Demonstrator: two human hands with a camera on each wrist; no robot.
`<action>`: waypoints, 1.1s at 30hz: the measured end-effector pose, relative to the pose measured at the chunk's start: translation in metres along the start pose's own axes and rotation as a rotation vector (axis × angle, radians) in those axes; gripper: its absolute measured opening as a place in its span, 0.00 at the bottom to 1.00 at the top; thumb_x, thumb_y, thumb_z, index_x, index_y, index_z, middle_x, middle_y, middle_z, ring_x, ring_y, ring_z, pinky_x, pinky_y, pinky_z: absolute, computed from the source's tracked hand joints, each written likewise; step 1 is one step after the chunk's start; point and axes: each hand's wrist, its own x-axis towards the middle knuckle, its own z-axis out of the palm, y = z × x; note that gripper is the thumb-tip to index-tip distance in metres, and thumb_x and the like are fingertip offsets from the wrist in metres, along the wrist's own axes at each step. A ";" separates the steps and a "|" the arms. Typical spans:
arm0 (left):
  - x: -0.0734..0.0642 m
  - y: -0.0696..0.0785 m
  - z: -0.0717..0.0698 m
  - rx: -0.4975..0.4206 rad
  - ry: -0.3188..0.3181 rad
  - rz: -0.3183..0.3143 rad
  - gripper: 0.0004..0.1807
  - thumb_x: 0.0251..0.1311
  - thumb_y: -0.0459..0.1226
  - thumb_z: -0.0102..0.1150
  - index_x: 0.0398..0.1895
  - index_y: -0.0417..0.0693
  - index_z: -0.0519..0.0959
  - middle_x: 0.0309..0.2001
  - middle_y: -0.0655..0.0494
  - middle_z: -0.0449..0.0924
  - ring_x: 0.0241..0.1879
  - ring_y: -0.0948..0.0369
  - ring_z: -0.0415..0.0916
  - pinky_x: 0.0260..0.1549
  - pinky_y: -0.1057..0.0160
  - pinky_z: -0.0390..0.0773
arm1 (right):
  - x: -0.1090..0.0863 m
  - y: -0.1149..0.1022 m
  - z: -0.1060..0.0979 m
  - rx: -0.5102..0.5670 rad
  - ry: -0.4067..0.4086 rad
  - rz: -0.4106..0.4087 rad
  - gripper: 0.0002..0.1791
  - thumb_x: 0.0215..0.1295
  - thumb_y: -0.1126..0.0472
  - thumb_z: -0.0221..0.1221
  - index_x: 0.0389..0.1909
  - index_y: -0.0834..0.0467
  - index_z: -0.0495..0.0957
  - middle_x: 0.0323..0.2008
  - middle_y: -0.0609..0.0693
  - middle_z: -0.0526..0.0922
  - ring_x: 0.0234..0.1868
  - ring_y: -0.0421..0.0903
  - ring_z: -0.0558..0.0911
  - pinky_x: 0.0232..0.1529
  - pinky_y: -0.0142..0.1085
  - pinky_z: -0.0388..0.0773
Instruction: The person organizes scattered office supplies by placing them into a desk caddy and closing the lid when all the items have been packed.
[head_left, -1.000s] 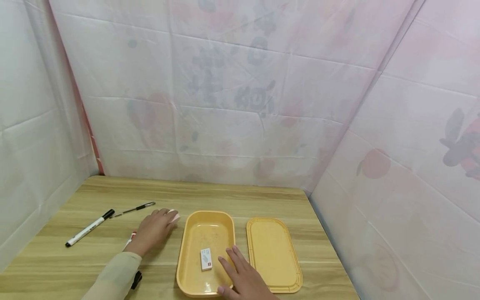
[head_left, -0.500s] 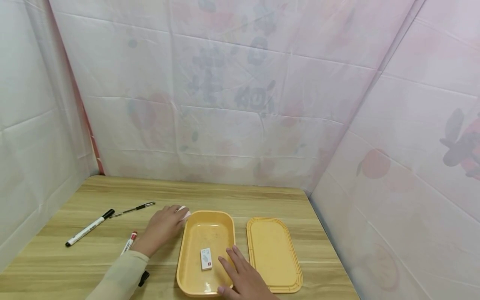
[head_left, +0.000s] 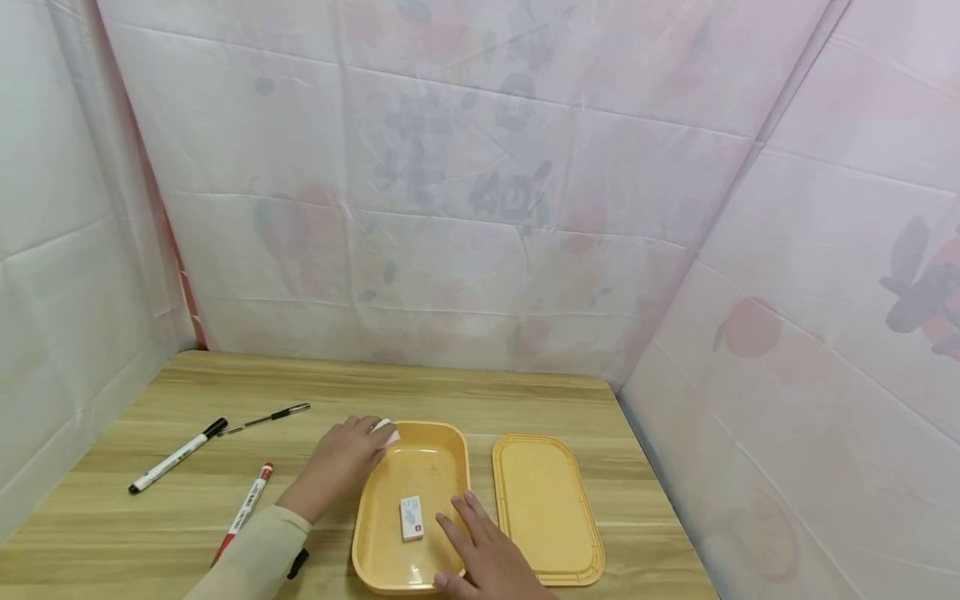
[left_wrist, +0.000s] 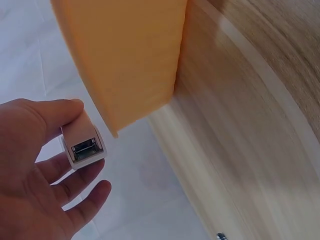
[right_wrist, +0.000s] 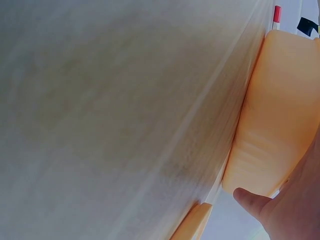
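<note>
In the head view my left hand (head_left: 345, 458) is over the far left corner of the yellow box (head_left: 362, 517). Thumb and fingers pinch a small pink-and-white stapler (left_wrist: 80, 131), its metal front end showing in the left wrist view, near the box's outer wall. My right hand (head_left: 491, 550) rests at the box's near right side, fingers straight and spread over the rim; the right wrist view shows the thumb at the outer wall. A small white carton (head_left: 412, 518) with a red mark lies on the box's floor.
A yellow lid (head_left: 551, 508) lies right of the box. Left on the wooden table are a black-capped marker (head_left: 176, 458), a black pen (head_left: 266, 419) and a red-capped marker (head_left: 246, 508), partly covered by the left sleeve. Printed sheets stand around the table.
My left hand has moved right with the stapler, from the table beside the box to above its far left corner, uncovering the red-capped marker. The right hand has stayed in place.
</note>
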 end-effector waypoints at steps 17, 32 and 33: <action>0.004 0.021 0.004 0.038 -0.007 0.111 0.18 0.57 0.41 0.65 0.51 0.58 0.78 0.49 0.54 0.80 0.43 0.55 0.77 0.39 0.53 0.78 | 0.001 -0.001 -0.002 0.008 -0.009 0.010 0.35 0.71 0.39 0.45 0.75 0.43 0.48 0.74 0.56 0.51 0.75 0.54 0.45 0.58 0.58 0.68; 0.008 0.034 0.014 -0.066 -0.030 0.112 0.20 0.57 0.40 0.66 0.54 0.55 0.78 0.52 0.52 0.79 0.52 0.52 0.75 0.46 0.47 0.76 | 0.002 -0.003 -0.003 0.016 -0.013 0.019 0.34 0.71 0.39 0.43 0.75 0.44 0.50 0.74 0.55 0.51 0.75 0.54 0.45 0.57 0.59 0.69; 0.008 0.035 0.015 -0.064 -0.041 0.114 0.20 0.57 0.40 0.65 0.55 0.56 0.78 0.52 0.53 0.79 0.52 0.52 0.75 0.47 0.47 0.75 | 0.002 -0.003 -0.004 0.022 -0.015 0.022 0.34 0.71 0.39 0.43 0.75 0.44 0.50 0.74 0.55 0.51 0.75 0.54 0.45 0.57 0.59 0.69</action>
